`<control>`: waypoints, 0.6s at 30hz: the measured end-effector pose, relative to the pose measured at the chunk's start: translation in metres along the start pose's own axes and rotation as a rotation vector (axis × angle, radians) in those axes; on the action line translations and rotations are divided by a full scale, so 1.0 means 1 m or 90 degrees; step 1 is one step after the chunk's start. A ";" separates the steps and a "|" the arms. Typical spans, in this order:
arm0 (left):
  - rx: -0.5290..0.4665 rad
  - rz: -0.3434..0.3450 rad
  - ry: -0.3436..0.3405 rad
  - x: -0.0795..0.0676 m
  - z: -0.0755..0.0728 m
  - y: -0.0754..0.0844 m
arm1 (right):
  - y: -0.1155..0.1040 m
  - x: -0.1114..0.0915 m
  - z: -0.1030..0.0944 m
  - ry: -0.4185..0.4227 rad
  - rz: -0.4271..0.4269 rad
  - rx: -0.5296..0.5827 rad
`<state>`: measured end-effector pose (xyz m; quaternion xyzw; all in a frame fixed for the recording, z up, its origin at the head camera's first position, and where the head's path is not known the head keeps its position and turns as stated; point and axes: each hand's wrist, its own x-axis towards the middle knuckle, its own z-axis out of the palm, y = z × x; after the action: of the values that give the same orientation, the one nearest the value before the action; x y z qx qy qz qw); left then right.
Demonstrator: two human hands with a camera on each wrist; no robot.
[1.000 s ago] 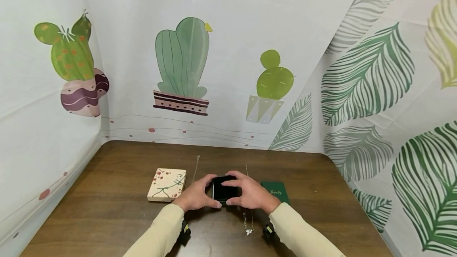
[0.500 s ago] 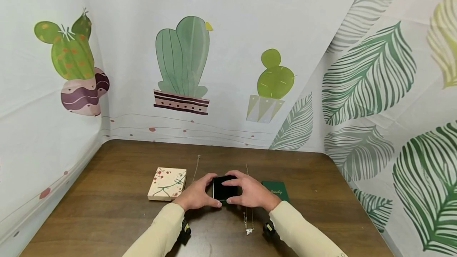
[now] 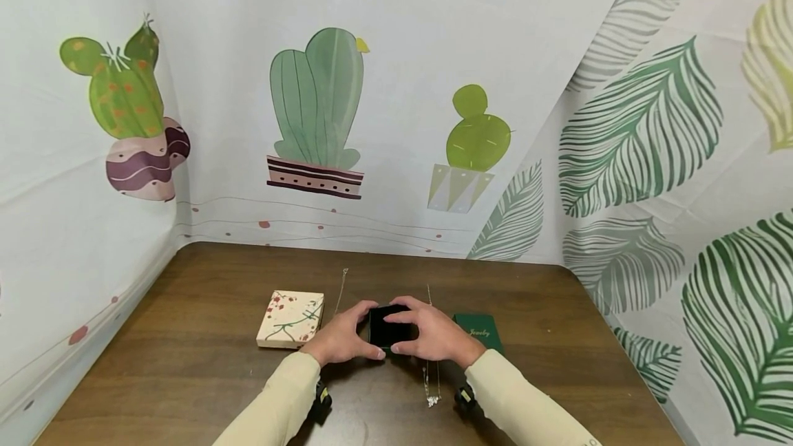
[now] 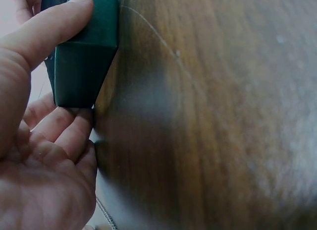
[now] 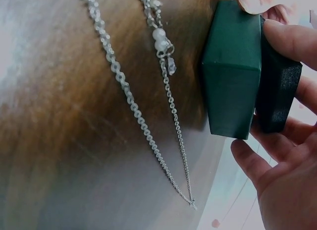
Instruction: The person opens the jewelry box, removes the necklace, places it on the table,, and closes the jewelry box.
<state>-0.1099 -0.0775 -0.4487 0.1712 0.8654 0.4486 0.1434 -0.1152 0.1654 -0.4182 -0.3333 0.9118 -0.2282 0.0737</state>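
Observation:
Between both hands is a small green jewelry box base (image 5: pixel 232 66) with a black insert (image 3: pixel 387 329) at its open top. My left hand (image 3: pixel 343 337) grips the green box, its thumb along the near side and fingers at the far side. My right hand (image 3: pixel 436 336) holds the black insert, thumb on its near edge and fingers behind. In the right wrist view, the insert stands partly proud of the box. A silver necklace (image 5: pixel 142 122) with a small sparkling pendant (image 3: pixel 431 401) lies on the table below the right hand.
A green lid (image 3: pixel 482 330) lettered "Jewelry" lies right of the right hand. Left of the left hand sits a cream box (image 3: pixel 291 320) with a red blossom pattern. Another thin chain (image 3: pixel 341 289) lies behind the left hand on the brown wooden table (image 3: pixel 210 294).
Both hands keep nearly the same place around the box. The light strip at the insert's left edge has gone dark, and my right hand has shifted very slightly left.

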 end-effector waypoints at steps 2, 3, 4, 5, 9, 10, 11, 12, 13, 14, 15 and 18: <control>0.000 0.000 -0.001 0.000 0.000 0.000 | 0.000 0.000 0.000 0.002 -0.001 0.000; 0.000 -0.001 -0.001 -0.001 0.000 0.000 | 0.000 0.000 0.001 0.002 -0.001 0.001; 0.000 -0.001 -0.001 -0.001 0.000 0.001 | 0.000 0.000 0.001 0.003 -0.001 -0.001; 0.000 -0.002 -0.001 -0.001 0.000 0.001 | 0.000 0.000 0.001 0.003 0.000 -0.002; -0.003 -0.004 -0.002 -0.002 0.000 0.001 | 0.000 -0.001 0.002 0.000 0.004 -0.007; -0.004 -0.005 -0.003 -0.002 0.000 0.001 | 0.000 -0.001 0.002 0.001 0.005 -0.009; -0.005 -0.004 -0.003 -0.002 0.000 0.001 | 0.000 -0.001 0.002 0.001 0.006 -0.010; -0.006 -0.004 -0.003 -0.002 0.000 0.001 | 0.000 -0.001 0.002 0.001 0.006 -0.012; -0.006 -0.004 -0.003 -0.002 0.000 0.001 | 0.000 -0.001 0.002 0.002 0.005 -0.014; -0.006 -0.003 -0.002 -0.002 0.000 0.001 | -0.001 -0.001 0.002 0.003 0.005 -0.016; -0.007 -0.003 -0.002 -0.002 0.000 0.001 | -0.001 -0.001 0.002 0.003 0.004 -0.019; -0.007 -0.003 -0.003 -0.001 0.000 0.001 | -0.001 0.000 0.002 0.003 0.000 -0.026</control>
<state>-0.1089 -0.0774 -0.4477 0.1698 0.8630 0.4524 0.1472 -0.1135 0.1639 -0.4198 -0.3343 0.9165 -0.2101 0.0643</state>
